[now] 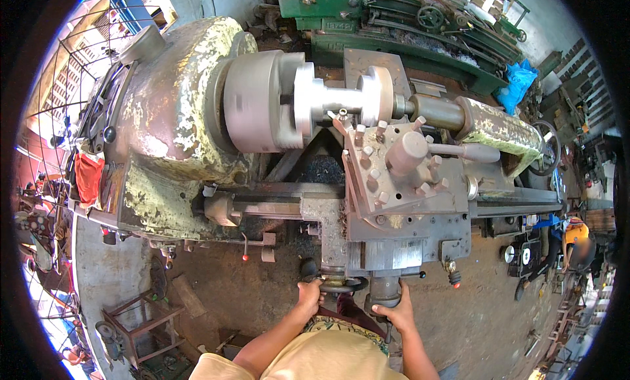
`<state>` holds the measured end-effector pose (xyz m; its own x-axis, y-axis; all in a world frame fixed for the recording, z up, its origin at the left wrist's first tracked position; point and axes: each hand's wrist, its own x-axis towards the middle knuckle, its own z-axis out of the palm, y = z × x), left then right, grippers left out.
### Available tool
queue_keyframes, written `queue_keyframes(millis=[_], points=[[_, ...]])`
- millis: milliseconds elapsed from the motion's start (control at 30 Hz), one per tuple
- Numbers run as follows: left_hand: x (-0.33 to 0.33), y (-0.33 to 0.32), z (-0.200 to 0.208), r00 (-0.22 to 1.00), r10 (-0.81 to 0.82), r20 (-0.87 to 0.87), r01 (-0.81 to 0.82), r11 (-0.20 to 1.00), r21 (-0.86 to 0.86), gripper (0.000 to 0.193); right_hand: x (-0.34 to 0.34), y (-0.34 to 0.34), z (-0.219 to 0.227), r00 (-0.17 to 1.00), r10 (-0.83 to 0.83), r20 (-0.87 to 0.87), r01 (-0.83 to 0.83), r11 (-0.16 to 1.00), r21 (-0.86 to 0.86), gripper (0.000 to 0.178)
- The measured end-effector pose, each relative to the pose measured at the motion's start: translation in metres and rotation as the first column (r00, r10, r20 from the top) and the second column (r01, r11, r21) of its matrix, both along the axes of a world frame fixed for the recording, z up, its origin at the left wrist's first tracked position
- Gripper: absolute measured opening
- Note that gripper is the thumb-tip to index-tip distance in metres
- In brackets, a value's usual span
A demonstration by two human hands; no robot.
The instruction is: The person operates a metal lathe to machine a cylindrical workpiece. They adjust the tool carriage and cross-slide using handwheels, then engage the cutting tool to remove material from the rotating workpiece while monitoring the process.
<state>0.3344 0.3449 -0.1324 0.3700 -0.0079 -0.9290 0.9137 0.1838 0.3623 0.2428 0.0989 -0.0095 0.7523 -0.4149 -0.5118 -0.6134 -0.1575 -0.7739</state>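
Note:
A worn metal lathe fills the middle of the view. Its grey chuck [256,104] looks smeared, as if turning, and grips a shiny spool-shaped metal workpiece [341,100]. The tailstock [499,127] bears on the workpiece's right end. Close to the workpiece's near side is the tip of a cutting tool, clamped in the square tool post [394,160]. Closed around the left rim of the black carriage handwheel [348,287] is my left hand [310,297]. My right hand [398,310] has its fingers curled at the cross-slide handle [384,292], thumb laid across it.
Behind stands a green machine [328,19], with a blue plastic bag [518,85] at its right end. A red cloth [88,177] hangs at the left. Dark metal shavings [321,170] lie under the chuck. A person in orange [576,234] is low at the far right.

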Motion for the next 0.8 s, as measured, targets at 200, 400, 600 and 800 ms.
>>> queue_keyframes(millis=[200,400,600,800], points=[[0.0,0.009,-0.012,0.998,0.052,-0.021,-0.053,0.998,-0.036,0.031,0.006,0.0,0.011,0.999,0.021,-0.037,-0.02,0.999,0.026,0.12],[-0.002,0.0,-0.009,0.997,0.068,-0.03,-0.067,0.997,0.032,0.019,0.001,-0.003,0.005,1.0,0.028,-0.006,-0.028,0.999,0.023,0.119],[0.002,0.002,-0.002,0.998,0.061,0.001,-0.061,0.996,0.059,0.024,-0.02,-0.048,-0.064,0.912,-0.409,-0.03,0.383,0.823,0.42,0.064],[-0.002,0.008,0.008,0.996,-0.018,0.093,0.015,0.999,0.037,0.056,-0.031,-0.142,-0.192,0.524,-0.846,-0.102,0.841,0.495,0.217,0.036]])
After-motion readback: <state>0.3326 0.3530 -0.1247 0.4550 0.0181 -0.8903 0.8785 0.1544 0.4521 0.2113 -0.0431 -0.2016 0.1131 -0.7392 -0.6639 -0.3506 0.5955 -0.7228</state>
